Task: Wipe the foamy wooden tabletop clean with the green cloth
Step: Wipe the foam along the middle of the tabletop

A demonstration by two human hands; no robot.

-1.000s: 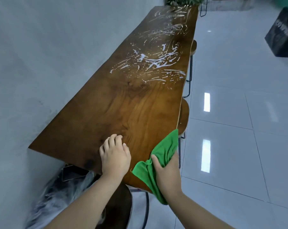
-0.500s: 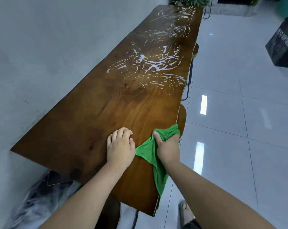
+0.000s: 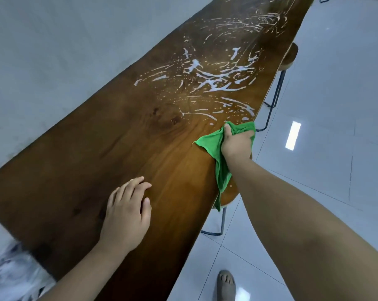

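A long dark wooden tabletop (image 3: 110, 153) runs from bottom left to top right along a grey wall. White foam streaks (image 3: 214, 81) cover its far half; the near half looks bare and glossy. My right hand (image 3: 238, 144) grips a bunched green cloth (image 3: 209, 142) pressed on the table's right edge, just short of the nearest foam. One corner of the cloth hangs down over the edge. My left hand (image 3: 127, 211) rests flat on the near wood, fingers slightly apart, holding nothing.
Two wooden stools with black metal legs (image 3: 290, 57) (image 3: 221, 222) stand under the table's right edge. Glossy white floor tiles (image 3: 324, 148) lie to the right. My sandalled foot (image 3: 226, 283) is on the floor. A crumpled plastic bag (image 3: 12, 272) sits at the bottom left.
My right hand has slid the cloth forward along the right edge, up to the foam. My view has moved closer and further along the table; the left hand stays flat on the wood.
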